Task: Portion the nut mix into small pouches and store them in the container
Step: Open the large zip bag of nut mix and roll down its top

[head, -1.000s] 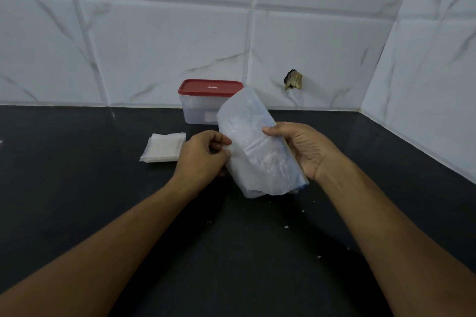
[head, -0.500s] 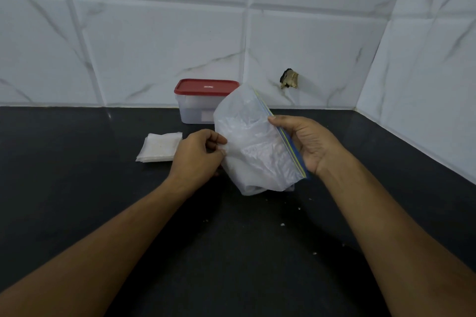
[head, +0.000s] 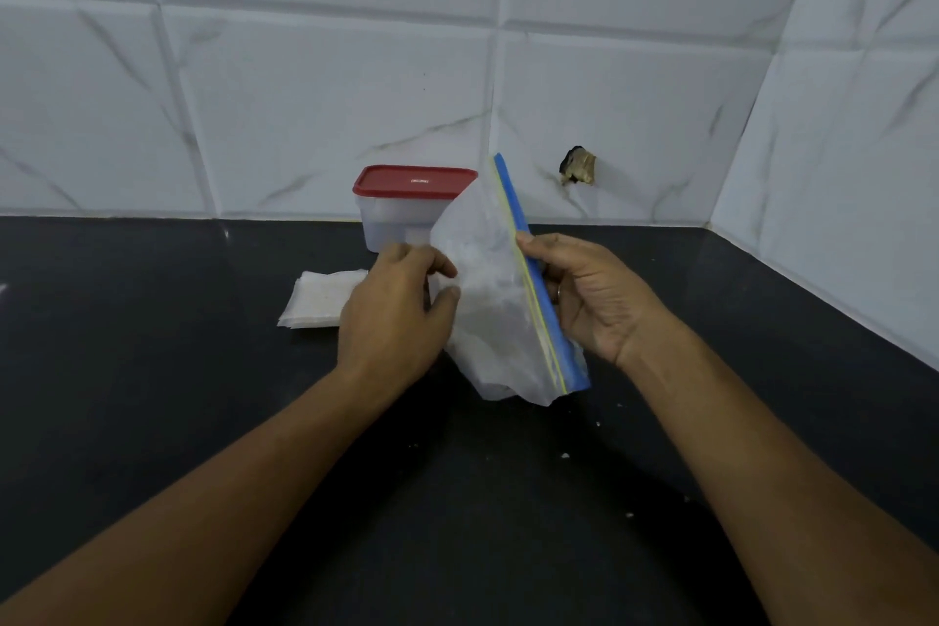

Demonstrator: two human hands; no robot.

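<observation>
Both hands hold a translucent zip bag (head: 490, 305) with a blue and yellow seal strip above the black counter (head: 152, 371). My left hand (head: 399, 308) pinches the bag's left side. My right hand (head: 592, 292) grips the seal edge, thumb on top. Whatever is inside the bag looks pale and blurred. Behind the bag stands a clear container with a red lid (head: 414, 181), shut. A flat stack of small white pouches (head: 320, 300) lies left of my left hand.
White tiled walls close the counter at the back and right, meeting in a corner (head: 711, 224). A chipped hole (head: 576, 165) marks the back wall. Small white crumbs (head: 564, 455) lie scattered on the counter near my right forearm.
The bag has turned so its blue seal strip now faces me and runs diagonally. My right hand shifted along that edge. My left hand stayed at the bag's side.
</observation>
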